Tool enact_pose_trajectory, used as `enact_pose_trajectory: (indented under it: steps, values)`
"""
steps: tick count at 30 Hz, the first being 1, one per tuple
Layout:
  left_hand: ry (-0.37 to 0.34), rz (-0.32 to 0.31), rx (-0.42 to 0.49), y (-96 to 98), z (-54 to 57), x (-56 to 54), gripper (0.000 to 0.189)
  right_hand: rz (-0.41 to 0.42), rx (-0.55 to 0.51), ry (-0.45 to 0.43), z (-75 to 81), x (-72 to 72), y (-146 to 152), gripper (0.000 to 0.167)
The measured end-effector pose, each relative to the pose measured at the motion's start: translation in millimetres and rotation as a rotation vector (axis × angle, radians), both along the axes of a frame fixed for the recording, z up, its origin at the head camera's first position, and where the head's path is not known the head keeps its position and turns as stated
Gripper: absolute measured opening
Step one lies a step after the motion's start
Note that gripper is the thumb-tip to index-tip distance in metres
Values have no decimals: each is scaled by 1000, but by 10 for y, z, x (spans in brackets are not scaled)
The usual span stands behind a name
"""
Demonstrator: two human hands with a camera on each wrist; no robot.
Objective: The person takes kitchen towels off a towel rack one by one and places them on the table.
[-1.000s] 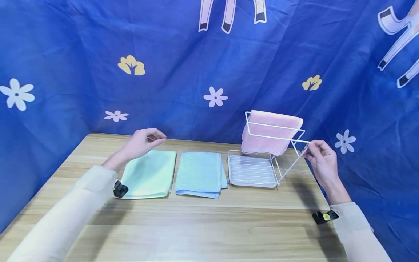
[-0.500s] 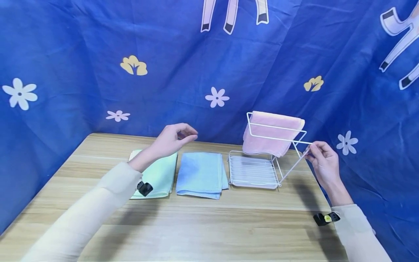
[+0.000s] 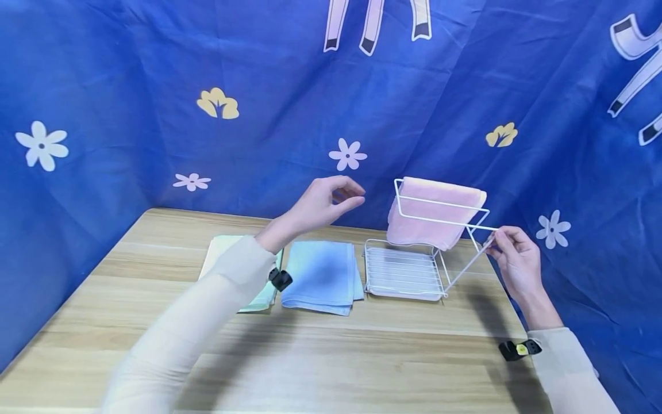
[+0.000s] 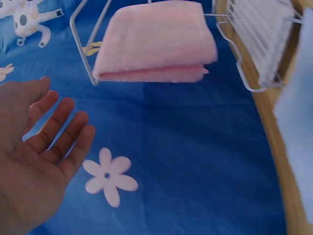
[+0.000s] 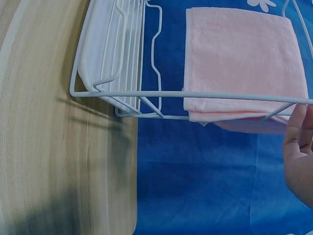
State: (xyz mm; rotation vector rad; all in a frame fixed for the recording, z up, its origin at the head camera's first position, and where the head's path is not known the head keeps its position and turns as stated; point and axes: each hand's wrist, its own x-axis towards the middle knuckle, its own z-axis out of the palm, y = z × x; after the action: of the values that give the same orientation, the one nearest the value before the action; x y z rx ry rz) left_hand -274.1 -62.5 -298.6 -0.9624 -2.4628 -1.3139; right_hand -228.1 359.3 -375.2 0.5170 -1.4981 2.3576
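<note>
A white wire rack (image 3: 468, 264) with a tray base stands at the right of the table. Over its rear top bar hangs a folded pink towel (image 3: 439, 210). My right hand (image 3: 517, 261) pinches the rack's upper right corner between thumb and fingers. Held in the air left of the rack, my left hand (image 3: 326, 201) has loosely bent fingers and nothing in them; the left wrist view shows its palm (image 4: 34, 171) apart from the pink towel (image 4: 156, 41). Below lie a folded blue cloth (image 3: 320, 276) and a folded light green cloth (image 3: 264, 296), the green one partly hidden by my left forearm.
Everything stands on a wooden table (image 3: 362, 362). A blue curtain (image 3: 279, 115) with flowers and animal legs hangs close behind the table's back edge and along its right side. The slatted white tray (image 3: 403, 276) forms the rack's lower level.
My left hand has moved right and slightly up, from over the green cloth to near the rack, still holding nothing. My right hand keeps its pinch on the rack. The view has shifted slightly.
</note>
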Motion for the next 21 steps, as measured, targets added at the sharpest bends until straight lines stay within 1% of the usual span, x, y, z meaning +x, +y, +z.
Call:
enact_pose_trajectory:
  steps: [4,8,10,16,21]
  values:
    - [38,-19,9,183,112,-26,21,9,-6,3,6,0,-2,21]
    - [63,-37,8,362,204,-60,22,-1,-1,-3,13,-4,1,21]
    - [67,-42,6,449,233,-91,22,-7,-1,-5,13,-2,4,21]
    - [50,-52,0,670,292,-212,23,-14,8,-3,14,5,7,20]
    - [81,-49,-73,827,334,-294,24,-3,1,-1,14,6,5,20]
